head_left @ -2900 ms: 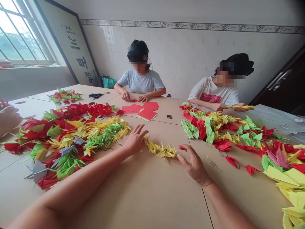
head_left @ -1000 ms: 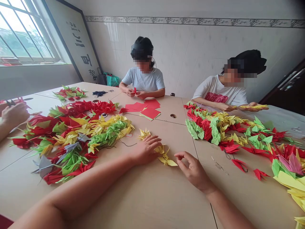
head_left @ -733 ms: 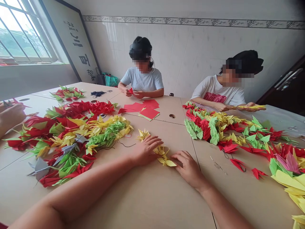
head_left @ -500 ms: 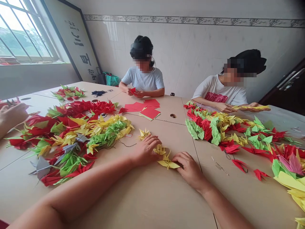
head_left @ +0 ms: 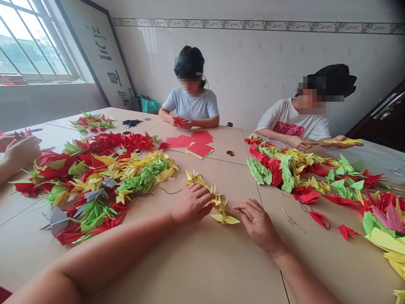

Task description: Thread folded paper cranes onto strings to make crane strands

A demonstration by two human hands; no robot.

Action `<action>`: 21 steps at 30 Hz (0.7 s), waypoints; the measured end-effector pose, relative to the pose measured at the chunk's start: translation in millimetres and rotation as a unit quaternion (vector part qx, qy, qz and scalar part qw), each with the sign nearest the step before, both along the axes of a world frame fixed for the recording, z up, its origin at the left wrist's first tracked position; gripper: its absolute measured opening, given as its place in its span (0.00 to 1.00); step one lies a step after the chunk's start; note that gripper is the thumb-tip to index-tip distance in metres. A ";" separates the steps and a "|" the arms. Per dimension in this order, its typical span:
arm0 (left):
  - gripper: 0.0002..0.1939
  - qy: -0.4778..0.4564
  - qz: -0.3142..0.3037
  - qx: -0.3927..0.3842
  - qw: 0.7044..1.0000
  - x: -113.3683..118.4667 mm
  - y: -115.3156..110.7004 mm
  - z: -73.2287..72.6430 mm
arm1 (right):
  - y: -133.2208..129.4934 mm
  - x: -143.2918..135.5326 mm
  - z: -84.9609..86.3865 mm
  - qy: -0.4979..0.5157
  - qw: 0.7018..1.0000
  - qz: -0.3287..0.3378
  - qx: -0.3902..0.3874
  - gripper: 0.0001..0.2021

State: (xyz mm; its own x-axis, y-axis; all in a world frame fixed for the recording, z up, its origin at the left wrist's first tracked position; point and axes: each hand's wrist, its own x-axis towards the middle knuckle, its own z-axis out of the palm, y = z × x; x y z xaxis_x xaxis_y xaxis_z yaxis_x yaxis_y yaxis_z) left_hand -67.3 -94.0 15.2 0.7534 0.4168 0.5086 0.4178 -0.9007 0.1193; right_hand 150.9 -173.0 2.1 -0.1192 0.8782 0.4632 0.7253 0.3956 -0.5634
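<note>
A row of yellow paper cranes point(head_left: 225, 216) lies on the table in front of me. Over the row's middle rests my left hand point(head_left: 193, 204), fingers loosely stretched and slightly bent, hiding some of the cranes. Its thumb side is close to the cranes; whether it presses on them I cannot tell. To the right of the nearest crane hovers my right hand point(head_left: 257, 221), fingers apart, holding nothing, with a small gap to the crane's wing tip.
Left lies a heap of coloured crane strings point(head_left: 126, 173); right, another heap point(head_left: 284, 169). A needle-like metal piece point(head_left: 293, 220) and a loose red crane point(head_left: 348, 231) sit right of my hand. Red paper squares point(head_left: 199, 150) lie ahead. Two people face me; another person's hands point(head_left: 22, 150) work at left.
My right hand has let go of the nearest yellow crane and moved slightly right, fingers opening. My left hand stays over the row, shifted only a little. The person opposite has turned the red paper.
</note>
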 end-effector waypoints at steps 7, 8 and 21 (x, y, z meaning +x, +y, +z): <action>0.13 0.039 -0.138 -0.035 0.989 13.2 -35.3 -3.8 | 2.2 3.2 -6.2 0.004 1.000 -0.011 -0.026 0.11; 0.14 0.042 -0.151 -0.044 0.987 14.0 -36.4 -4.7 | 2.7 3.6 -7.4 0.001 0.999 -0.005 -0.034 0.11; 0.23 0.040 -0.168 -0.059 0.983 14.4 -36.1 -6.3 | 3.7 3.7 -8.0 0.006 0.998 0.019 -0.067 0.11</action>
State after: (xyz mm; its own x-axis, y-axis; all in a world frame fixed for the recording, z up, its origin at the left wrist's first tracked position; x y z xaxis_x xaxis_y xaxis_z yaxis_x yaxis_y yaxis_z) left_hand -52.9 -130.1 8.9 0.8944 0.1904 0.4047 0.1114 -0.9712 0.2107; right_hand 154.6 -169.3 -5.9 -0.1492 0.9270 0.3442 0.7040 0.3440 -0.6213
